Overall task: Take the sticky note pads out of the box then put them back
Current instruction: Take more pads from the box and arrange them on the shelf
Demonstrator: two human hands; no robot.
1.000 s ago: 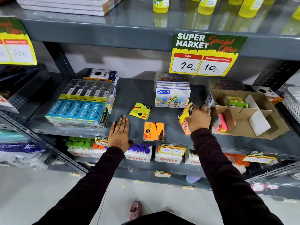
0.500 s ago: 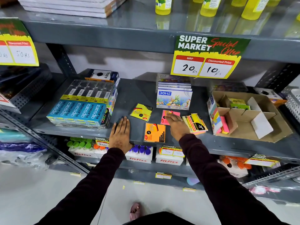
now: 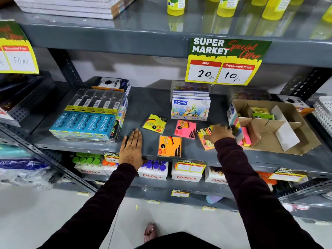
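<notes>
An open cardboard box with dividers stands at the right of the grey shelf. Pink pads stand in its near-left compartment and green-yellow pads lie further back. On the shelf lie a yellow pad, a pink pad and an orange pad. My right hand curls over a small stack of pads just left of the box. My left hand rests flat on the shelf edge, holding nothing.
A blue Apsara pencil pack fills the shelf's left side. DOMS pastel boxes stand behind the loose pads. A price sign hangs from the upper shelf. A white basket is at the far right. Fitfizz boxes sit below.
My right hand laid the pink pad on the shelf, then moved right and closed on the small stack beside the box. My left hand stayed put.
</notes>
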